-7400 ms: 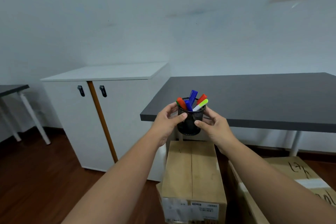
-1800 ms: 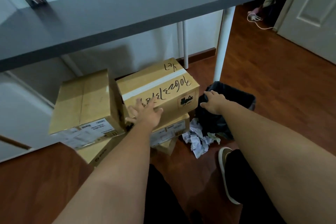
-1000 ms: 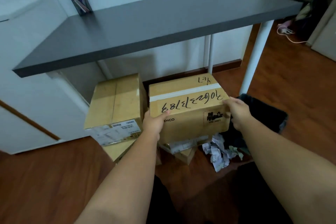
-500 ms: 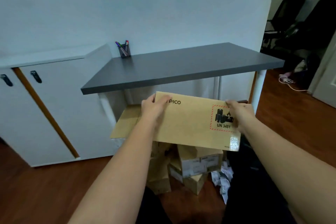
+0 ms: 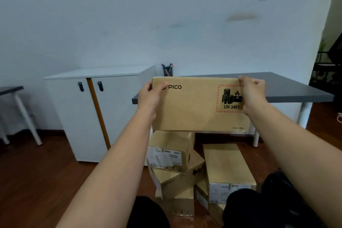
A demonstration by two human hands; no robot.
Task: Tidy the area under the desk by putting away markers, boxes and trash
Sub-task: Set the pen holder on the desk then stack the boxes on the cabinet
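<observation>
The PICO cardboard box (image 5: 196,103) is held upright in the air in front of the grey tabletop (image 5: 288,90), printed face toward the camera; it is closed, so its contents cannot be seen. The left hand (image 5: 150,96) grips its left edge with fingers curled round it. The right hand (image 5: 252,94) grips the upper right corner, fingers wrapped over the top edge. A mesh pen holder (image 5: 168,71) with markers (image 5: 170,65) stands at the tabletop's rear left corner. Closed cardboard boxes (image 5: 225,164) lie stacked on the wooden floor (image 5: 37,172) below.
</observation>
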